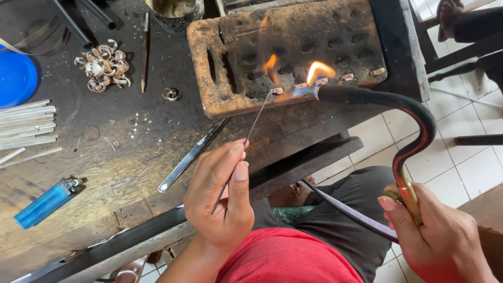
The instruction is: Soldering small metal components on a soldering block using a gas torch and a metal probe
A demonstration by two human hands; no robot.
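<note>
Nearest my lens, the red shirt [285,262] filled the lower edge. Above it I saw the scarred wooden workbench [120,173], dark and stained, its front edge running diagonally, white floor tiles [471,167] open to its right. On it sat the pitted, charred soldering block [293,47], small metal pieces [319,81] lined along its near edge under orange flame. My right hand [440,236] was closed around the brass grip of the curved black torch [414,120]. My left hand [222,196] pinched a thin metal pick [251,128], tip touching a piece. Further left lay silver strips [26,123], curled shavings [105,65] and a blue lighter [46,203].
</note>
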